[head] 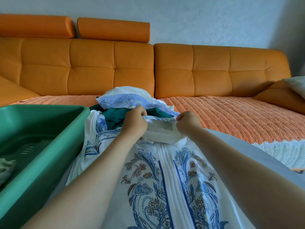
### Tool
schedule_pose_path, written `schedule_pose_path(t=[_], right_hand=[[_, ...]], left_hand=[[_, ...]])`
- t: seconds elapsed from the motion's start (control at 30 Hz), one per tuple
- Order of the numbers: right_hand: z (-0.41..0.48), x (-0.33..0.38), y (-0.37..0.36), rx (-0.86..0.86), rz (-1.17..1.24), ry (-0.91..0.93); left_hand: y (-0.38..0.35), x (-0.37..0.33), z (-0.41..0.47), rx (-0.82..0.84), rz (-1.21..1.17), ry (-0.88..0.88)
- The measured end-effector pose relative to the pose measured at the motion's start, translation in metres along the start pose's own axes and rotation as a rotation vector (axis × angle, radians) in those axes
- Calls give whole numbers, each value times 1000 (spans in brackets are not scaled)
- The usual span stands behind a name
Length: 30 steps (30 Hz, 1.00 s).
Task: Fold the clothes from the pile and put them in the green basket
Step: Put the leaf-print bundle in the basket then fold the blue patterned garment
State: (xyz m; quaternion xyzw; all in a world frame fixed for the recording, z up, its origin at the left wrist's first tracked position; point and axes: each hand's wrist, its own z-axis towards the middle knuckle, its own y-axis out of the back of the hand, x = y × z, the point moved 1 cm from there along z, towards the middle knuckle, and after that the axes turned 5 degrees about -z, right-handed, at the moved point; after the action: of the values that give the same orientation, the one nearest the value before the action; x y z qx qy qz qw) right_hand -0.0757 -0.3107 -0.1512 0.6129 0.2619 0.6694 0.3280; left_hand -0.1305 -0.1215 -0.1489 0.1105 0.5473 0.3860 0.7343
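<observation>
A white garment with a blue floral print point(165, 179) lies spread on the near side of an orange sofa point(99, 66), its far edge pinched between the curled fingers point(140, 110) of both the left hand point(135, 123) and the right hand point(188, 124). Just beyond the hands sits the pile of clothes point(128, 103), teal, pale blue and white, touching the garment's far edge. The green basket point(41, 171) stands close on the left, a pale cloth point(6, 167) inside it. An orange quilted cover point(231, 116) stretches right, with a white lace-edged cloth point(280, 151) nearer and a cushion point(295, 85) at the far right.
</observation>
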Motion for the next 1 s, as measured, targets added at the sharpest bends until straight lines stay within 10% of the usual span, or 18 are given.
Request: schedule_pose_path(t=[0.13, 0.3, 0.5, 0.73, 1.0], right_hand=[[-23, 5, 16, 146, 22, -15], [-63, 11, 28, 479, -228, 144], [-108, 12, 36, 771, -316, 177], [-120, 1, 29, 173, -592, 314], [-120, 7, 16, 47, -573, 373]], left_hand=[[22, -11, -9, 133, -211, 124], [38, -16, -45, 518, 75, 160], [50, -26, -87, 585, 403, 2], [72, -30, -121, 925, 599, 177], [66, -26, -126, 517, 329, 15]])
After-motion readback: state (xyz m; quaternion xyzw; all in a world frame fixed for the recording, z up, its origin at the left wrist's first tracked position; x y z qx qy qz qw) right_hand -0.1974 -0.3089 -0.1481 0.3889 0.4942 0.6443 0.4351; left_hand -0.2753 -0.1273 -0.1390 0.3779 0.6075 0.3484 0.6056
